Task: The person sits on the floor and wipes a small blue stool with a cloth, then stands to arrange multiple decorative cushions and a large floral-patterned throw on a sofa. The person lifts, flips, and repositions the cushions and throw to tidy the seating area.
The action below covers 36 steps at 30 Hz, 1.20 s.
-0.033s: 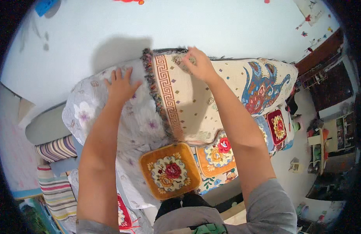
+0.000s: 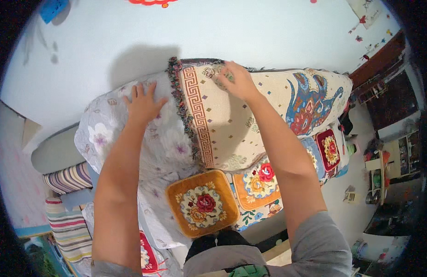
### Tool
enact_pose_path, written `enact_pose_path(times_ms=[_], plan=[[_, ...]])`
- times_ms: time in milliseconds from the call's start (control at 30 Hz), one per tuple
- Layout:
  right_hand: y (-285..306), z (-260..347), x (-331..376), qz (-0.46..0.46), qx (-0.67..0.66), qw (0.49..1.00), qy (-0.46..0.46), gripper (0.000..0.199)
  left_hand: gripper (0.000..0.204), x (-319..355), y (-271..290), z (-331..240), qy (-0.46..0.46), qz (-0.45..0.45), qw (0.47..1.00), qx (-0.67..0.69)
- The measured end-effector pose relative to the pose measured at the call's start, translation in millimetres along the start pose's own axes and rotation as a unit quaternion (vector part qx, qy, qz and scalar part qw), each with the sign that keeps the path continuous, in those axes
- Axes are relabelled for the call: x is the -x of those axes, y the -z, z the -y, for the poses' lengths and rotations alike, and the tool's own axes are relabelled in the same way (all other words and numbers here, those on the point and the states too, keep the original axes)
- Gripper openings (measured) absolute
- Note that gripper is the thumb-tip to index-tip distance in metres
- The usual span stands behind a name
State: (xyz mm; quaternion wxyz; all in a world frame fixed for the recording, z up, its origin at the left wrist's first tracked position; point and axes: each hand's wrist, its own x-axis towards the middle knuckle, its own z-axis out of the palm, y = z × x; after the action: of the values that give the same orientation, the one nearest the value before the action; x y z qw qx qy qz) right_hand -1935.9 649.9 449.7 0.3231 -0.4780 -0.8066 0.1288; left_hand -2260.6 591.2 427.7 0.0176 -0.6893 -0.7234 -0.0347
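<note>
My left hand (image 2: 145, 102) lies with fingers spread on a pale grey quilted cover (image 2: 100, 127) with white and purple flowers, draped over a sofa's backrest. My right hand (image 2: 239, 82) is at the top edge of a cream sofa cover (image 2: 227, 131), its fingers bent and closed on the cloth near that edge; the fingertips are partly hidden. The cream cover has a reddish-brown key-pattern border (image 2: 197, 111), a dark multicoloured fringe (image 2: 182, 104) overlapping the grey cover, and a blue and red elephant design. A dark strip (image 2: 202, 60) shows along its top beside my right hand.
An orange floral seat cushion (image 2: 178, 196) lies in front of me, with a second orange cushion (image 2: 245, 196) to its right. Farther right is a dark red cushion (image 2: 327, 150). Striped cushions (image 2: 68, 177) sit at the left. A white wall (image 2: 250, 32) rises behind the sofa.
My right hand has come slightly down toward me at the cream cover's top edge, and the dark strip beside it shows more. My left hand stays in place.
</note>
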Motion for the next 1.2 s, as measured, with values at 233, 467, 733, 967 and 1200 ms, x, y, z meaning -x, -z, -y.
enact_pose_path(times_ms=[233,467,733,967,1200], plan=[[8,-87,86,0.013,0.182,0.950,-0.254,0.066,0.069,-2,11,-15,0.019,0.022,0.998,-0.047],[-9,-86,83,0.062,0.204,0.939,-0.270,0.090,0.048,-64,11,-77,-0.013,-0.113,0.979,0.167],[12,-73,41,0.145,0.185,0.920,-0.314,0.069,0.020,-128,-35,-27,-0.030,-0.212,0.963,0.167],[-4,-99,56,0.037,0.222,0.930,-0.290,0.062,0.043,-94,8,-149,-0.180,-0.096,0.979,0.017],[-2,-102,71,0.029,0.217,0.935,-0.279,0.060,0.071,-134,-17,-175,-0.043,0.163,0.982,0.084]])
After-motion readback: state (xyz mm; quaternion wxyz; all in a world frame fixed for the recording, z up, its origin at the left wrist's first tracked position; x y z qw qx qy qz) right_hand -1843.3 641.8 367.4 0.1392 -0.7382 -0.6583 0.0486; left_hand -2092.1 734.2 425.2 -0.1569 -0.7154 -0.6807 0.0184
